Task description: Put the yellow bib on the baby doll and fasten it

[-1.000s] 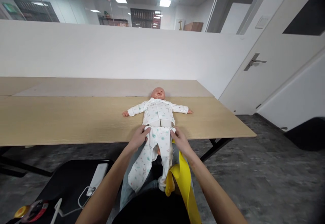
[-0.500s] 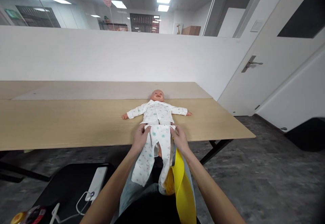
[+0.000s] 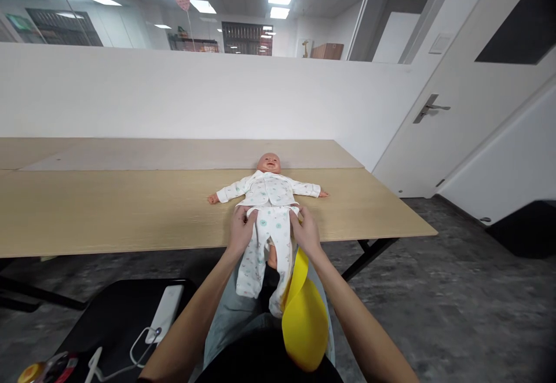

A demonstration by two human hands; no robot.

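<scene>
A baby doll (image 3: 269, 164) lies on its back on the table, arms spread, dressed in a white patterned long-sleeved top (image 3: 268, 188). White patterned baby pants (image 3: 271, 225) stretch between my two hands, their waistband just below the hem of the top. My left hand (image 3: 241, 229) pinches the waistband's left side, and my right hand (image 3: 305, 231) pinches its right side. The pant legs hang past the table edge over my lap. Between them shows part of the doll's leg (image 3: 272, 257). A wide yellow strap (image 3: 306, 319) hangs below my right hand; its upper end is hidden.
The wooden table (image 3: 130, 215) runs along a white wall. At the lower left a black chair seat (image 3: 113, 319) bears a white power bank (image 3: 165, 313) with a cable, and a bottle with a yellow cap (image 3: 32, 371). A closed door (image 3: 464, 99) stands at the right.
Both hands have moved slightly up toward the doll's top, drawing the waistband higher. The pant legs have risen a little, and the yellow strap has swung and twisted.
</scene>
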